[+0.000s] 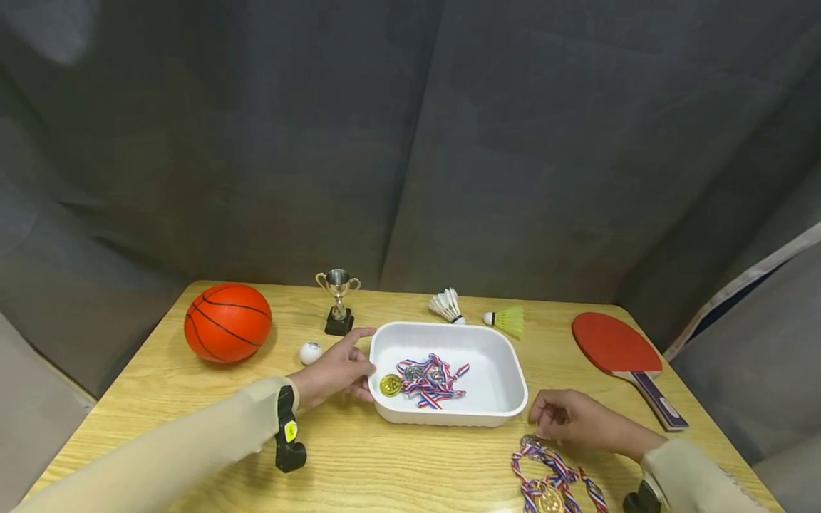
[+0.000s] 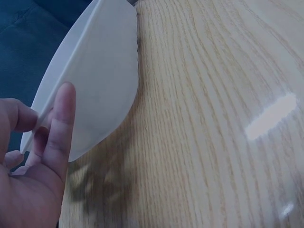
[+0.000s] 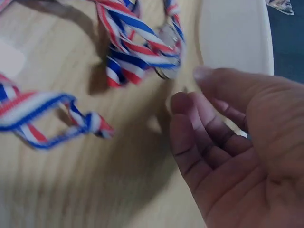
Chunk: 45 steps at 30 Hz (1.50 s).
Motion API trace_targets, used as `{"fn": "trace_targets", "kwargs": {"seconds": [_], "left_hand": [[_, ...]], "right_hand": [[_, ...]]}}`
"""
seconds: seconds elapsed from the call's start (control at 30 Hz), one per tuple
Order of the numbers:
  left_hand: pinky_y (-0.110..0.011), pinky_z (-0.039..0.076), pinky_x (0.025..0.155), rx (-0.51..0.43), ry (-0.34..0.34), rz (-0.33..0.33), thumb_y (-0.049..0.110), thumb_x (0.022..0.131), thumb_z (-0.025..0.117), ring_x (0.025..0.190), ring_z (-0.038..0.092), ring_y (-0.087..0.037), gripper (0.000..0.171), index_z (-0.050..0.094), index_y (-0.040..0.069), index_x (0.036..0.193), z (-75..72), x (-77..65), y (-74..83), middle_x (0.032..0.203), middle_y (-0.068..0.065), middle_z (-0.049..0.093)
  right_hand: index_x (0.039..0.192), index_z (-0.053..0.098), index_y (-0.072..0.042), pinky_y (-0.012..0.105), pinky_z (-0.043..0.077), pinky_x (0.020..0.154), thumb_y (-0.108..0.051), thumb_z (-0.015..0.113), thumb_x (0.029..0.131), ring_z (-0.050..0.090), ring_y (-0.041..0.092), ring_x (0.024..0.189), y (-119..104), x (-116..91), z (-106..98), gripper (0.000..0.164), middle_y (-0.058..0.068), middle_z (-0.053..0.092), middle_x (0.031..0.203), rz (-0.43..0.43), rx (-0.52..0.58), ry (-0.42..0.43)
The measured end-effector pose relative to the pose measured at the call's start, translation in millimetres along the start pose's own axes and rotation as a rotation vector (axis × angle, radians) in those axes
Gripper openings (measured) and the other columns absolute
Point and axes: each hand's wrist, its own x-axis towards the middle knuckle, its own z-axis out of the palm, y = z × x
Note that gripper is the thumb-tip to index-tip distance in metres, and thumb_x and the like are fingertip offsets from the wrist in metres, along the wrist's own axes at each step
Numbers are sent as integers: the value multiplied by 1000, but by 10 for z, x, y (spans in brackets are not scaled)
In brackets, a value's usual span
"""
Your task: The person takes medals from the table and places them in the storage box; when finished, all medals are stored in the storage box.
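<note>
My left hand (image 1: 343, 367) pinches the left rim of a white plastic basin (image 1: 500, 356), thumb on one side and fingers on the other, as the left wrist view shows. Inside the basin lie several medals with striped ribbons (image 1: 431, 399), one of them a gold medal (image 1: 390, 385). My right hand (image 1: 571, 420) hovers by the basin's right front corner, its fingers loosely bent and holding nothing. Just below it, a tangle of medals with red, white and blue ribbons (image 3: 142, 42) lies on the table, with another gold medal (image 1: 549, 499) among them.
An orange basketball (image 1: 228, 323) sits at the table's left. Behind my left hand are a white ball (image 1: 311, 353) and a small trophy cup (image 1: 338, 303). A white shuttlecock (image 1: 447, 306) and a yellow one (image 1: 507, 320) lie behind the basin. A red table tennis bat (image 1: 616, 345) rests at right.
</note>
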Motion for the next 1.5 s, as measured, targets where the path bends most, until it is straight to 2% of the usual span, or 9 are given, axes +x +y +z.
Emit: {"fn": "trace_targets", "kwargs": {"seconds": [0.17,0.3,0.4,0.57,0.77,0.87,1.13,1.37,1.5], "left_hand": [[-30,70,69,0,-11,6,-2,98,56,73,64,-19,77,20,11,165,-11,9,-13,110,-25,58],[-30,70,69,0,-12,13,-3,98,56,73,64,-19,77,20,11,165,-7,10,-11,110,-25,58],[-30,70,69,-1,-9,12,-3,99,56,73,64,-19,77,20,11,165,-2,11,-16,109,-24,58],[-31,70,69,-4,-10,11,-3,99,56,74,64,-19,77,20,11,165,1,2,-27,106,-20,58],[-31,71,69,-5,-11,12,-3,99,55,73,64,-19,76,20,11,165,4,-5,-26,105,-18,58],[-31,71,69,-4,-13,12,-2,99,56,73,64,-19,77,20,11,165,4,-6,-27,105,-18,58],[-32,71,70,-4,-17,8,-2,100,55,73,64,-19,76,20,12,165,-4,-10,-19,107,-22,59],[-30,70,69,-4,-24,12,-2,100,56,72,65,-18,77,20,12,165,-9,-3,-35,108,-22,59],[-30,70,69,-8,-27,17,-1,99,56,72,64,-18,77,19,12,165,-10,4,-42,108,-22,59]], "right_hand": [[108,63,6,17,53,62,-10,70,99,57,-2,81,9,0,131,20,4,66,90,-19,60,-43],[108,61,5,19,46,58,-11,71,98,53,-1,80,-28,8,194,21,2,60,89,-10,59,-49],[108,60,4,21,43,58,-12,73,97,50,0,80,-64,7,218,22,3,56,90,32,57,-54],[104,62,-1,19,46,59,-15,76,95,51,1,78,-91,-6,227,21,0,55,89,108,19,-63],[96,62,-3,18,47,59,-17,75,96,51,-1,76,-85,-15,232,19,-3,56,87,102,-35,-56],[97,62,-2,19,47,59,-17,74,97,51,0,77,-91,-16,229,20,-2,57,87,114,-15,-50],[112,58,3,19,45,61,-14,78,93,50,4,82,-125,-29,214,32,5,53,92,119,87,-76],[113,56,2,19,44,60,-13,78,94,48,6,82,-113,-33,215,32,3,51,93,92,104,-126],[111,56,1,20,43,59,-14,79,92,48,5,80,-123,-29,228,33,2,51,92,90,74,-121]]}}
